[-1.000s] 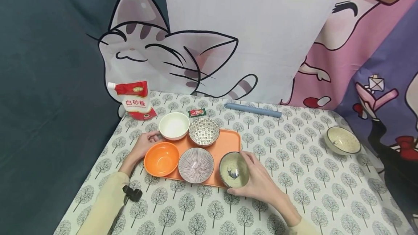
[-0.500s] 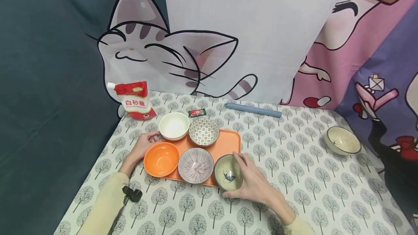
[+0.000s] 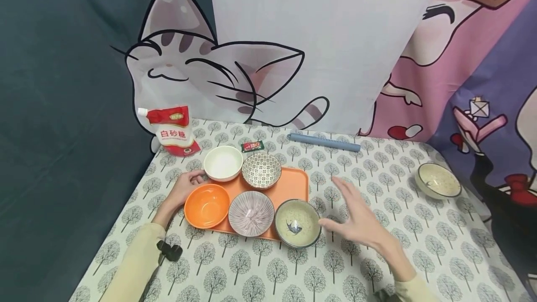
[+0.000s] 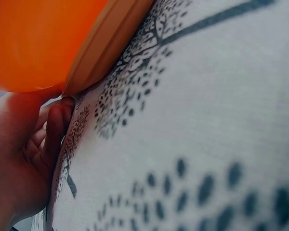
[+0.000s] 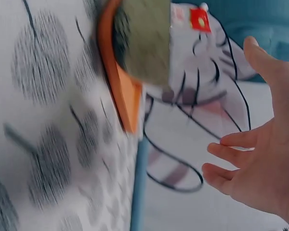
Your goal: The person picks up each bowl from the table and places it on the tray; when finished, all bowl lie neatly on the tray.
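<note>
An orange tray (image 3: 293,183) carries several bowls. At its left edge my left hand (image 3: 187,186) grips the rim, fingers curled against it in the left wrist view; the orange bowl (image 3: 207,206) partly hides the thumb there. My right hand (image 3: 356,218) is spread and apart from the green bowl with a dark bird motif (image 3: 298,223), which sits at the tray's front right corner. Left of that bowl is a purple-striped bowl (image 3: 251,213). Behind stand a white bowl (image 3: 223,163) and a brown-patterned bowl (image 3: 262,170).
Another speckled bowl (image 3: 438,181) stands far right on the tree-print cloth. A blue rod (image 3: 325,142) lies at the back, with a small green-red packet (image 3: 252,146) to its left. A red-and-white sugar pouch (image 3: 174,130) stands at back left.
The green bowl has shifted left against the striped bowl. My right hand has let go of it and moved away to the right. My left hand has stayed at the tray.
</note>
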Available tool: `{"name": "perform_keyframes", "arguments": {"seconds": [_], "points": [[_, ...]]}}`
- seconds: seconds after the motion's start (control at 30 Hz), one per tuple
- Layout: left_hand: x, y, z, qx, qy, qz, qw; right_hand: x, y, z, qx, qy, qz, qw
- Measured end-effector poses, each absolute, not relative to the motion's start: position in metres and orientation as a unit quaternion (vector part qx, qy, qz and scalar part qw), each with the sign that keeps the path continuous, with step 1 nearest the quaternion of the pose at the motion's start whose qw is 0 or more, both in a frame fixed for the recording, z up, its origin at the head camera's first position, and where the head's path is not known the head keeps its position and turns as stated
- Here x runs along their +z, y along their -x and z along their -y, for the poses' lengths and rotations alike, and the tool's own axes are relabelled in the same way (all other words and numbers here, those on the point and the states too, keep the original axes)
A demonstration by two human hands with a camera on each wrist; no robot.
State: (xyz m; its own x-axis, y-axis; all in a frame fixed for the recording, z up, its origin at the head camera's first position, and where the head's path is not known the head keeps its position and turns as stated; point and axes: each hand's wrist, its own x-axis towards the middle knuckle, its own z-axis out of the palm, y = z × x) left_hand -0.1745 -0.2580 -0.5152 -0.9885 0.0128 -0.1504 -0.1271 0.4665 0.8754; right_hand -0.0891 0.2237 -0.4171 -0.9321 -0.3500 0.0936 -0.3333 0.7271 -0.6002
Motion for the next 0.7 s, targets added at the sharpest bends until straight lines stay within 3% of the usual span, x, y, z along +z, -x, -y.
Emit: {"name": "perform_keyframes", "arguments": {"seconds": [0.33,0.7], "points": [[-0.515,0.177,0.259,0.515,0.031,-0.854,0.064,-0.382,0.099,-0.290,-0.355,0.108,-0.922,-0.115],[-0.515,0.173,0.259,0.511,0.030,-0.857,0.067,-0.380,0.125,-0.368,-0.267,-0.030,-0.956,-0.121]]}}
